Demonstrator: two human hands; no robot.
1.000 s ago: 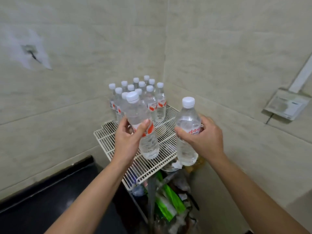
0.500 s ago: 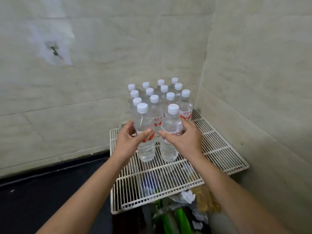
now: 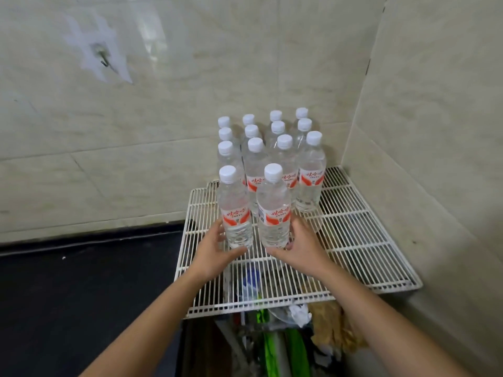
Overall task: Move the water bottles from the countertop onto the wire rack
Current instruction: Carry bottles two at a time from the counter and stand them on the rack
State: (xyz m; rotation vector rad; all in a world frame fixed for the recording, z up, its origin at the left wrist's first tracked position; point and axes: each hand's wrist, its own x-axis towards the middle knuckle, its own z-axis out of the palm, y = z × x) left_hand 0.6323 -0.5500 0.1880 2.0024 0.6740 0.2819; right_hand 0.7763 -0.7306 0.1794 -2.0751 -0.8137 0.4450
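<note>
Two clear water bottles with white caps and red-white labels stand upright at the front of a white wire rack [image 3: 359, 240]: the left bottle [image 3: 234, 210] and the right bottle [image 3: 273, 210]. My left hand [image 3: 215, 254] cups the left bottle's base loosely, thumb in front and fingers at its left side. My right hand [image 3: 303, 247] lies the same way around the right bottle's base. Behind them several more bottles [image 3: 283, 156] stand in rows in the wall corner.
A black countertop [image 3: 81, 300] lies to the left of the rack. Tiled walls close in behind and on the right. Under the rack sits clutter: green items [image 3: 295, 346], crumpled paper and bags. The rack's right and front parts are bare wire.
Both hands brought the two bottles in and set them down on the rack in front of the rows. The hands have slid from mid-bottle down to the bases and loosened.
</note>
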